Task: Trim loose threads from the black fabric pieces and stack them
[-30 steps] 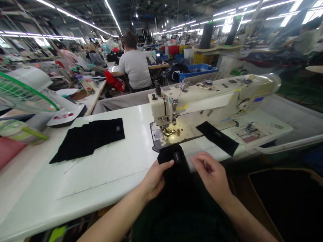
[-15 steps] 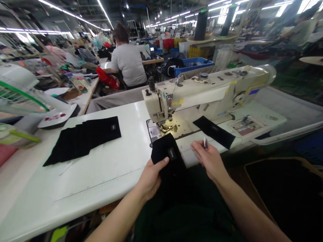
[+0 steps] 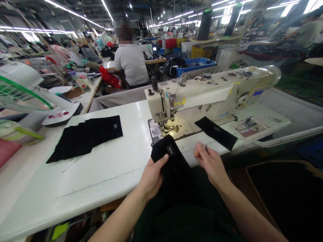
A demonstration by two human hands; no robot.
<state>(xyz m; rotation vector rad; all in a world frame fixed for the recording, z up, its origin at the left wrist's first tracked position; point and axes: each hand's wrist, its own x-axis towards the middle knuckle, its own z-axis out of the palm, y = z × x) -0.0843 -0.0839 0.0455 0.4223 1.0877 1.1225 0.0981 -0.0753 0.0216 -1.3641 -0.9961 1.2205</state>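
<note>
My left hand (image 3: 153, 174) grips a black fabric piece (image 3: 178, 164) at the table's front edge, thumb on top beside a small dark label (image 3: 171, 151) with pale lettering. To its right, my right hand (image 3: 210, 161) is closed around small metal thread snips (image 3: 206, 147), mostly hidden by the fingers. It stays apart from the held fabric. Just beyond the left hand's fabric is the lit needle area of a sewing machine (image 3: 161, 106). Another labelled black piece (image 3: 217, 133) lies slanted on the table right of the needle.
Overlapping black pieces (image 3: 85, 137) lie on the white table (image 3: 108, 178) at left. A white fan (image 3: 60, 112) stands at the far left. A person in a grey top (image 3: 132, 64) sits ahead with their back turned, near a blue crate (image 3: 195, 65). Thread cones (image 3: 205, 25) stand behind the machine.
The view has shifted slightly, so the scene sits a little further right. My right hand has turned, and the snips' blades show less. My left hand keeps its hold on the fabric.
</note>
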